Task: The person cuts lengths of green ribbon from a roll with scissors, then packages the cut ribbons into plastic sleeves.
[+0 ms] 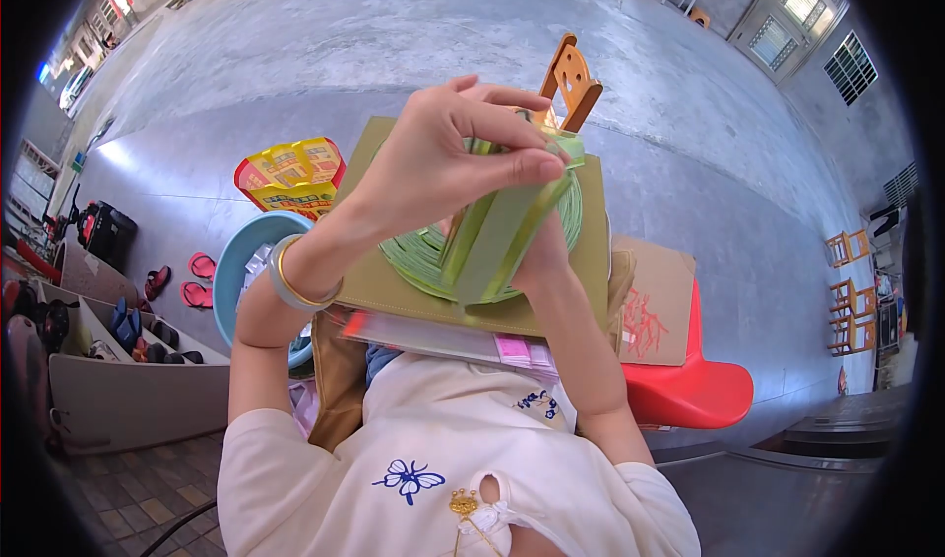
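A coil of green ribbon [418,262] lies on an olive board [581,301] across the person's lap. Above it, my left hand [448,149] pinches the upper end of a green ribbon band [497,237], thumb and index finger together at its folded top. The band hangs in front of the coil and looks slightly blurred. My right hand [543,252] is behind the band, its fingers mostly hidden by the ribbon and my left hand. Papers and a pink packet [512,349] stick out under the board's near edge.
Left of the board stand a blue basin [229,277] and a yellow-red bag [290,175]. At the right are a red chair [704,395] and a cardboard piece [660,301]. A wooden chair [574,80] is beyond the board. Shoes fill a rack [128,400] at the left.
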`<state>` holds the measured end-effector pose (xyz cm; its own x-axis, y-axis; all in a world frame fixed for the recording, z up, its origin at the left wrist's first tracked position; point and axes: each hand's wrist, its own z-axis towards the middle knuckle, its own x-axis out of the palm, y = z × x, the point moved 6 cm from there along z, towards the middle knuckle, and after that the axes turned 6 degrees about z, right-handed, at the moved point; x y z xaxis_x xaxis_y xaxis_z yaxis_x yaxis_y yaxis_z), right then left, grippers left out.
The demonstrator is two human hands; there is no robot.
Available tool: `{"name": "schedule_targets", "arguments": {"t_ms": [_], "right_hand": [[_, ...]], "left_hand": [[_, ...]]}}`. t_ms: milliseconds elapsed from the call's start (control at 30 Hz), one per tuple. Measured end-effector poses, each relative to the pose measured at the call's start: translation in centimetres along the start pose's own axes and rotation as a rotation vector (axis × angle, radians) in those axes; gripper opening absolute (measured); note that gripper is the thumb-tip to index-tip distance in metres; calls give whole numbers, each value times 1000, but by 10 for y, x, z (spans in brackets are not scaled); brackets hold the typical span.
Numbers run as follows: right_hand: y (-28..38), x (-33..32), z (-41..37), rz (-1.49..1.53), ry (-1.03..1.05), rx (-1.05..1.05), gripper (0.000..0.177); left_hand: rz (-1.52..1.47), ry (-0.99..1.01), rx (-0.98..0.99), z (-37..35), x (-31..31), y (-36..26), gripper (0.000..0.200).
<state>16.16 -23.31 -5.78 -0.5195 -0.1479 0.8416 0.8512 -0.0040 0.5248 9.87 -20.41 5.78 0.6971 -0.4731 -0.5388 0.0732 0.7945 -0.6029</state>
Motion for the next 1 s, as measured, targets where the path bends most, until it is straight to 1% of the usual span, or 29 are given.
{"name": "schedule_targets", "arguments": {"t_ms": [33, 67, 133, 233, 367, 467, 567, 633, 667, 733, 767, 833, 967, 1000], "right_hand": [[-1, 11, -6, 9, 47, 50, 62], [-3, 18, -9, 19, 94, 100, 66], [-2, 19, -11, -16, 152, 110, 73], [-1, 23, -14, -27, 178, 101, 79], [0, 24, -17, -77, 131, 95, 85], [4, 36, -23, -55, 185, 80, 75], [-3, 44, -30, 23, 164, 118, 52], [-2, 41, -29, -141, 104, 156, 38], [-1, 38, -29, -223, 74, 176, 32], [-2, 37, -29, -73, 158, 275, 28], [-2, 36, -31, 3, 199, 324, 25], [0, 31, -36, 34, 224, 398, 23], [-1, 31, -42, -24, 311, 522, 26], [-2, 31, -42, -46, 327, 513, 28]], "left_hand": [[65, -47, 8, 0, -1, 3, 8], [-22, -66, -36, -1, -1, 7, 10], [-193, -103, -126, -6, -4, 14, 13], [-290, -133, -138, -14, -10, 14, 14], [-144, -152, -141, -22, -20, 10, 14], [-75, -119, -154, -23, -18, 10, 14], [-51, -91, -156, -24, -12, 14, 14], [-74, -54, -168, -25, -9, 17, 14], [-174, -8, -245, -26, -8, 20, 15], [-372, 83, -399, -28, -6, 22, 18], [-475, 43, -388, -28, -7, 23, 21], [-684, -39, -365, -29, -7, 27, 28], [-484, 133, -300, -29, -7, 23, 29], [-416, 182, -302, -29, -8, 25, 29]]}}
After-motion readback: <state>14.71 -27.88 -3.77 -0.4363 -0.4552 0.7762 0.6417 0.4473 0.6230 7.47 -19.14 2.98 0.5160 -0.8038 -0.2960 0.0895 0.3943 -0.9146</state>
